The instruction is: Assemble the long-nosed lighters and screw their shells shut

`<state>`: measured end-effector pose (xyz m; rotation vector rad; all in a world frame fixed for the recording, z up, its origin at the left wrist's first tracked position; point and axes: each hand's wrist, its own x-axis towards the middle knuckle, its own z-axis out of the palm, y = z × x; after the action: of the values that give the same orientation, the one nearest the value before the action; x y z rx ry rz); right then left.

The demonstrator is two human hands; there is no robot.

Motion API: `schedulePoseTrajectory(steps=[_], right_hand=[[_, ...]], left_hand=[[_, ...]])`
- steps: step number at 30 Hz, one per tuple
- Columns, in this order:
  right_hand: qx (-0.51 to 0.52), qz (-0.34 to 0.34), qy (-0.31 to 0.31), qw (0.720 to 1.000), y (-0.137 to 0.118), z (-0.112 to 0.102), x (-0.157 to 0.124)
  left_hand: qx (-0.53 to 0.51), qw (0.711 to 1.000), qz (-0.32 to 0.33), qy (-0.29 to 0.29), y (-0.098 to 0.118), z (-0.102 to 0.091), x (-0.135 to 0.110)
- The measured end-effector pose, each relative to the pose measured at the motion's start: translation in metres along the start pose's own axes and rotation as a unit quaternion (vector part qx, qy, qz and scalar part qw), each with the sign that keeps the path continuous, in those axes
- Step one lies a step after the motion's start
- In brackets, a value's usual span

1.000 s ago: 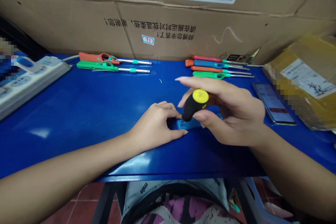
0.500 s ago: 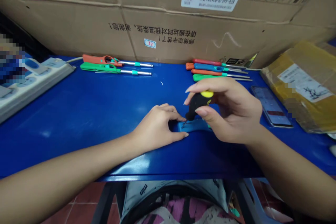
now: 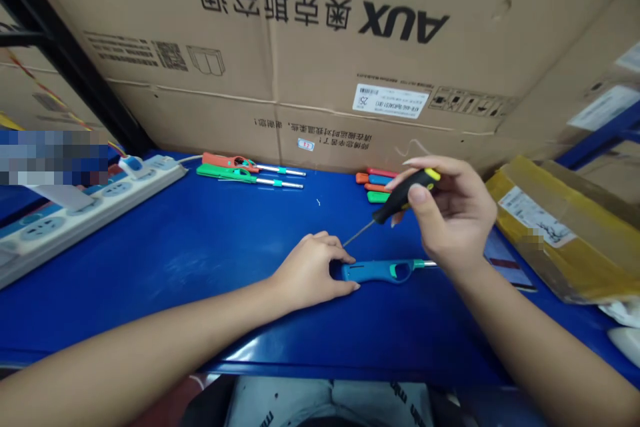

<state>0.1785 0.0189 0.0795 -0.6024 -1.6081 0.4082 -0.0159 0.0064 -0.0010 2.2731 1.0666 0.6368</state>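
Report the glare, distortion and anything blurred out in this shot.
Head view: a pale glare lies along the front of the blue table; the wide lens bends the lines of the cardboard box and slants the power strip; a pixelated patch hides part of the far left.

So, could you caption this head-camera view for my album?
Left hand steadies a blue lighter while the right hand holds a black-handled screwdriver.
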Motion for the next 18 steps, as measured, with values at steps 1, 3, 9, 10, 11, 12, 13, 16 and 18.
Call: schedulePoseTrajectory(steps=[1, 3, 9, 10, 11, 12, 13, 16, 18], right_hand=[[0.004, 0.019, 0.015, 1.000, 0.005, 0.001, 0.007], [0.005, 0.076, 0.039, 0.996, 0.020, 0.002, 0.017], [-0.127, 0.163, -0.089, 0.974, 0.083, 0.017, 0.017], [-0.143, 0.158, -0.096, 0.972, 0.091, 0.020, 0.015], [-0.159, 0.153, -0.107, 0.970, 0.098, 0.024, 0.012], [-0.175, 0.146, -0.120, 0.966, 0.103, 0.027, 0.010], [-0.192, 0.141, -0.134, 0.962, 0.109, 0.030, 0.008], [-0.233, 0.126, -0.185, 0.946, 0.120, 0.036, 0.005], [-0.250, 0.119, -0.232, 0.932, 0.126, 0.038, 0.003]], left_hand=[[0.000, 1.000, -0.001, 0.000, 0.000, 0.000, 0.000], [0.005, 1.000, 0.001, 0.000, 0.000, 0.000, -0.001], [0.016, 1.000, 0.008, 0.004, -0.001, 0.000, -0.003], [0.017, 1.000, 0.009, 0.004, -0.001, 0.000, -0.003], [0.017, 1.000, 0.010, 0.003, -0.001, 0.000, -0.003], [0.018, 1.000, 0.010, 0.003, -0.001, 0.000, -0.003], [0.018, 1.000, 0.011, 0.003, -0.001, 0.000, -0.003], [0.020, 1.000, 0.011, 0.004, -0.001, 0.000, -0.003], [0.021, 1.000, 0.010, 0.005, -0.002, 0.000, -0.003]])
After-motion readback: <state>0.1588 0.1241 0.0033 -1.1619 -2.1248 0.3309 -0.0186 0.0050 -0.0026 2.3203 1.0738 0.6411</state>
